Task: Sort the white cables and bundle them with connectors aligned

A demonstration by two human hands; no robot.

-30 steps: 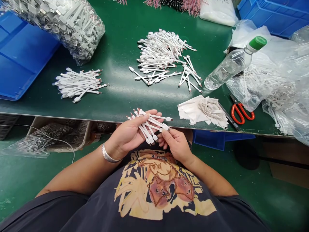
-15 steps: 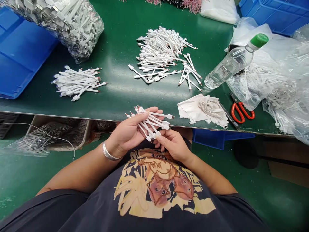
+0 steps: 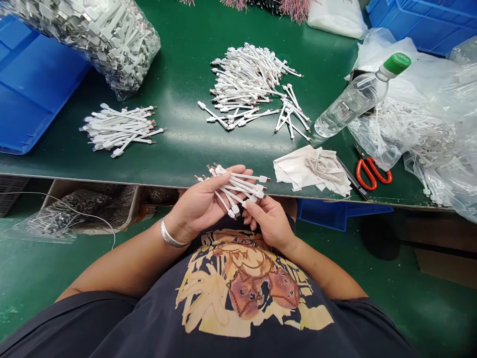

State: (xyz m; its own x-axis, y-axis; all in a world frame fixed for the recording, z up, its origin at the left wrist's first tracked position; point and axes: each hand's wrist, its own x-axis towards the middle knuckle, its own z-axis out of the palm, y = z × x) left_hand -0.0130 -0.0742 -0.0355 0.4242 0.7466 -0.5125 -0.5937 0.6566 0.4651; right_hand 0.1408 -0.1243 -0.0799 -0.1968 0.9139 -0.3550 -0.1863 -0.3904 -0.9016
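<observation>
A green counter [image 3: 179, 59] bears a bulging clear plastic bag [image 3: 85, 40] of white flat cables, loose heaps [image 3: 119, 130] of the same, a ribbed water bottle [image 3: 352, 99] with a green cap, and red-handled scissors [image 3: 372, 173]. Just off the counter's front edge, the person's left hand [image 3: 197, 206] cradles a fan of short white flat cables [image 3: 238, 186] with metal-tipped ends, fingers curled closed over them, while the right hand [image 3: 270, 221] pinches the bunch between thumb and fingers.
</observation>
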